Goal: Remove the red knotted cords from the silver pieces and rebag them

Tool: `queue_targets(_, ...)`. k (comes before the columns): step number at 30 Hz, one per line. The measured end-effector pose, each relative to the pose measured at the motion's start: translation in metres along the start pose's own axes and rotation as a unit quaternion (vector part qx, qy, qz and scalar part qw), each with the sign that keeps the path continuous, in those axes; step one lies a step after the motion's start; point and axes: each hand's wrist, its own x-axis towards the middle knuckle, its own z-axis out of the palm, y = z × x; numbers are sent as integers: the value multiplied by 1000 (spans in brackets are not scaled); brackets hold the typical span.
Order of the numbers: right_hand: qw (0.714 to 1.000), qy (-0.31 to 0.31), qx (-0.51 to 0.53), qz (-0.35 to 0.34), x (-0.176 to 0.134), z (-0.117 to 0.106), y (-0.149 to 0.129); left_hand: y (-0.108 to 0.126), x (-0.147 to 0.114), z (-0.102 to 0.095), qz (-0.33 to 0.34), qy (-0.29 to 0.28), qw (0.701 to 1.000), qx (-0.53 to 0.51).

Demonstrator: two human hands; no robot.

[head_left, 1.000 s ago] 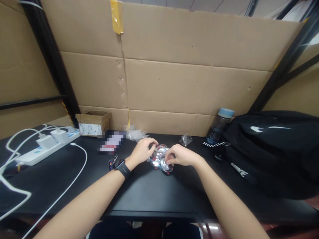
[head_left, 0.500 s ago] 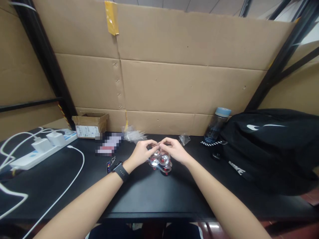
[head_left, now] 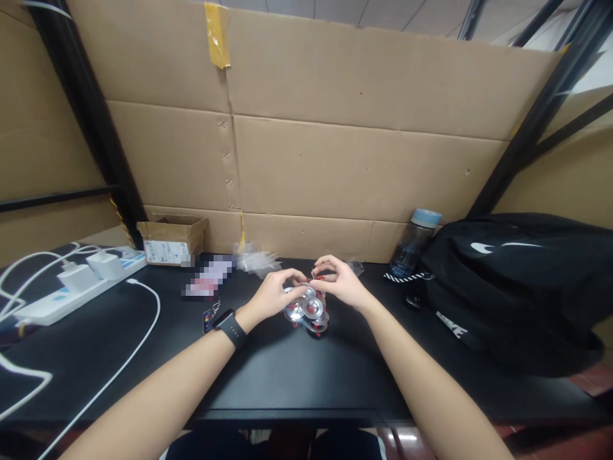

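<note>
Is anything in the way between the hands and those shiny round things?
No, nothing visible is. The left hand and right hand are right at the shiny discs. The clear plastic bags lie farther back, not between.

By one head-worn camera, the flat black table (head_left: 301, 377) is viewed from above its near edge, forward and downward; the brown cardboard wall (head_left: 306, 172) behind is faced closely.

— What's behind your black table (head_left: 306, 377)?
— Creased cardboard wall (head_left: 359, 172) facing you, yellow tape (head_left: 217, 35) high left. Slanting black posts (head_left: 83, 108) on both sides.
— Above, below you?
— Pale panels (head_left: 335, 9) over the wall; reddish floor (head_left: 594, 386) beyond your table's edge, glare (head_left: 407, 438) on it.
</note>
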Motion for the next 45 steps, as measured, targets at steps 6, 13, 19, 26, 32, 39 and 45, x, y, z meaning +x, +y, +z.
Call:
queue_targets(6,999,-36,-13,-29,-2,16,4,-5,-1,4,37,2,998,46)
queue_targets(13,971,-27,-235,-41,2,-15,9,-23,4,-35,72,-39,961,264)
queue_targets(19,893,-62,-441,60,0,-61,19,-56,-3,-78,-19,-126,946,298)
queue_targets(26,921,-162,-351,-54,-1,-41,3,-54,-4,-75,-16,-154,959,236)
queue_targets(32,923,-197,-317,-93,-4,-7,-2,-24,1,-54,40,-101,980,167)
queue_targets(39,959,-182,-215,-20,-3,-6,5,8,0,-34,80,-88,984,133)
queue_targets(45,993,-86,-77,27,-1,-1,3,19,-3,-20,93,-63,987,115)
